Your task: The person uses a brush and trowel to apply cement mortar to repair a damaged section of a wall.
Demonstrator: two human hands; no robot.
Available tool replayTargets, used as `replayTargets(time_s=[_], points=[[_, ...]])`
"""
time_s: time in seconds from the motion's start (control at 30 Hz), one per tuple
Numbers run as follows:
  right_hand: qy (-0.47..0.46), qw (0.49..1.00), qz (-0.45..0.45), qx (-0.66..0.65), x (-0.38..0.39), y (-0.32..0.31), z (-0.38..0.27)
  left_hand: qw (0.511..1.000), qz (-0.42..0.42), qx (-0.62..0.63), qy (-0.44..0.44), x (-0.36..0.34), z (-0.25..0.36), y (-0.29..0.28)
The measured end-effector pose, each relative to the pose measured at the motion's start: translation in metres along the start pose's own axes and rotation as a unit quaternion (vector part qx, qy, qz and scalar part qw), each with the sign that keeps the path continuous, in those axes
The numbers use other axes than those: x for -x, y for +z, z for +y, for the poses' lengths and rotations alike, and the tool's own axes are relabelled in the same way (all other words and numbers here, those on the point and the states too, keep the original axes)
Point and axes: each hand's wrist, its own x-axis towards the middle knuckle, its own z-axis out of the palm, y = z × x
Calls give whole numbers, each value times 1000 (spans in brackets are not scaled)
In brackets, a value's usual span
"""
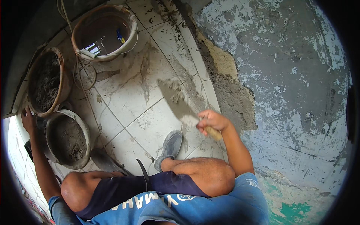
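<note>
My right hand (213,121) is closed round the pale handle of a trowel (179,107), beside the foot of the wall. Grey wet mortar (169,85) lies along the blade, heaped toward its tip. Out at the far left, my left hand (27,120) is against the lower side of a brown-rimmed bucket (62,80), its fingers partly visible and apart. Dark mortar (45,80) fills that bucket. Just below it stands a smaller round tub (87,140) with grey mortar (69,140) inside.
A wide bucket of murky water (133,28) with a blue-and-yellow tool (120,36) in it stands farther off. Stained white tiles (131,101) cover the floor. Along the right, the patchy grey wall (288,82) has a broken, rough base (234,97). My shoe (170,146) is below the trowel.
</note>
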Motion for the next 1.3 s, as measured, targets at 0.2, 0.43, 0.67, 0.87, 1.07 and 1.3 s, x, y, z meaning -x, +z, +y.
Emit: replayTargets(time_s=[0.2, 0.43, 0.67, 0.87, 1.07, 1.3], points=[[-84, 904, 387, 158, 53, -131, 12, 997, 8, 67, 49, 26, 30, -93], [14, 877, 415, 241, 102, -60, 44, 997, -12, 71, 43, 69, 52, -115], [-161, 777, 266, 548, -12, 27, 4, 997, -30, -31, 67, 60, 61, -50], [-204, 618, 168, 740, -70, 156, -127, 983, -1, 52, -176, 61, 97, -21], [-325, 376, 169, 851, -149, 298, -255, 945, -15, 265, -194, 62, 106, 20], [-192, 329, 81, 921, -252, 408, -310, 931, -24, 280, -233, 70, 138, -7]])
